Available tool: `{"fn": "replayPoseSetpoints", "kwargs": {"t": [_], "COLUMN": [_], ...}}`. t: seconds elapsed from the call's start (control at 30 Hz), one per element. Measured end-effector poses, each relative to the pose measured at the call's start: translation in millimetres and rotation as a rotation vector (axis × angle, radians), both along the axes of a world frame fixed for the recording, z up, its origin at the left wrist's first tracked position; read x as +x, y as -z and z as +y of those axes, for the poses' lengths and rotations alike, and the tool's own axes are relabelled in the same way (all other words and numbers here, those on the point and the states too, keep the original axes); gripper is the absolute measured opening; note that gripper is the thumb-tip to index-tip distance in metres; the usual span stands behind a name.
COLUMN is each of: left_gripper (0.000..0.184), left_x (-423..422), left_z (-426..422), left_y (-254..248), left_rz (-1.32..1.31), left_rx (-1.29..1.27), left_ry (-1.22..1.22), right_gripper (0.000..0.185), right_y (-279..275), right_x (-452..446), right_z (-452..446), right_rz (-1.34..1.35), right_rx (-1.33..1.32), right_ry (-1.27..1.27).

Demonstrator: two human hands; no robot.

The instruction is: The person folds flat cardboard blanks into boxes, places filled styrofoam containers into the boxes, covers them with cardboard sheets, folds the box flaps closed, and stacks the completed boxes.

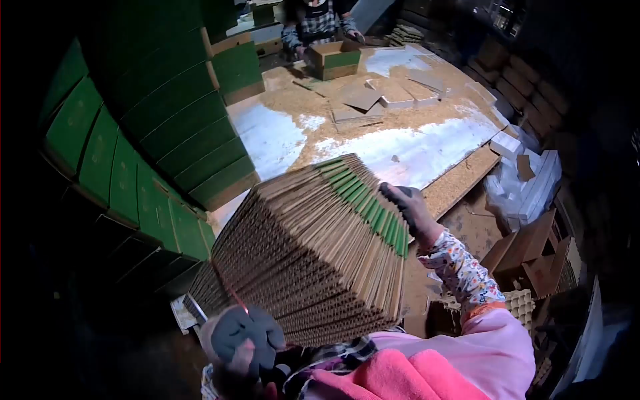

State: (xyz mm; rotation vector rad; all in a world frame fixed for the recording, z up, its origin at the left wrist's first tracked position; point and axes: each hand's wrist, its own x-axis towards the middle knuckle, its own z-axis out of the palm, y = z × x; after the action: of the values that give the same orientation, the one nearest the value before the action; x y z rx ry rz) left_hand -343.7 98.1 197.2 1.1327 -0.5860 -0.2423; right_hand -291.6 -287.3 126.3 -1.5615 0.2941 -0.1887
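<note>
A thick bundle of flattened cardboard boxes [320,247], brown with green printed parts, stands tilted against my body, its edges fanned slightly. A thin reddish strap [230,287] runs along its left side to my left hand [243,337]. That hand, in a grey glove, is closed around the strap at the bundle's lower left; the part inside the fingers is hidden. My right hand [411,212], in a dark-fingered glove, grips the bundle's upper right edge beside the green parts. Some of its fingers are hidden from view.
Ahead stands a worktable [267,137] strewn with sawdust and flat cardboard pieces [363,100]. Another person [320,27] works behind an open green box [337,61]. Green boxes [193,127] are stacked at left. White packing [527,183] and brown cartons [533,253] lie at right.
</note>
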Motion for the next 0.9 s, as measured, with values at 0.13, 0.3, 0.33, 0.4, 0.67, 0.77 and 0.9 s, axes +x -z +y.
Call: {"fn": "replayPoseSetpoints", "kwargs": {"t": [0.13, 0.3, 0.33, 0.4, 0.67, 0.77, 0.9], "left_gripper": [0.029, 0.040, 0.049, 0.065, 0.044, 0.040, 0.054], "left_x": [-2, 14, 16, 7, -49, -139, -271], "left_z": [-123, -283, -305, -311, -164, -82, -23], "left_y": [-23, 30, 41, 85, 110, 42, -77], "left_rz": [-0.408, -0.527, -0.345, -0.514, 0.013, -0.112, -0.648], "left_rx": [0.146, 0.457, 0.563, 0.833, 0.945, 0.946, 0.760], "left_ry": [-0.186, -0.082, 0.038, -0.053, -1.182, -2.156, -3.185], "right_gripper": [0.032, 0.042, 0.042, 0.037, 0.064, 0.069, 0.077], "right_y": [-31, 11, 8, -18, 180, 206, 158], "right_x": [-30, 74, 95, 122, 175, 186, 162], "right_z": [-85, -253, -281, -329, -184, -160, -116], "right_rz": [-0.269, -0.280, -0.254, -0.308, -0.431, -1.182, -0.364], "right_rx": [0.108, -0.715, -0.765, -0.803, -1.395, -1.541, -1.154], "right_ry": [0.156, 0.229, 0.345, 0.411, -0.720, -0.317, -0.719]}}
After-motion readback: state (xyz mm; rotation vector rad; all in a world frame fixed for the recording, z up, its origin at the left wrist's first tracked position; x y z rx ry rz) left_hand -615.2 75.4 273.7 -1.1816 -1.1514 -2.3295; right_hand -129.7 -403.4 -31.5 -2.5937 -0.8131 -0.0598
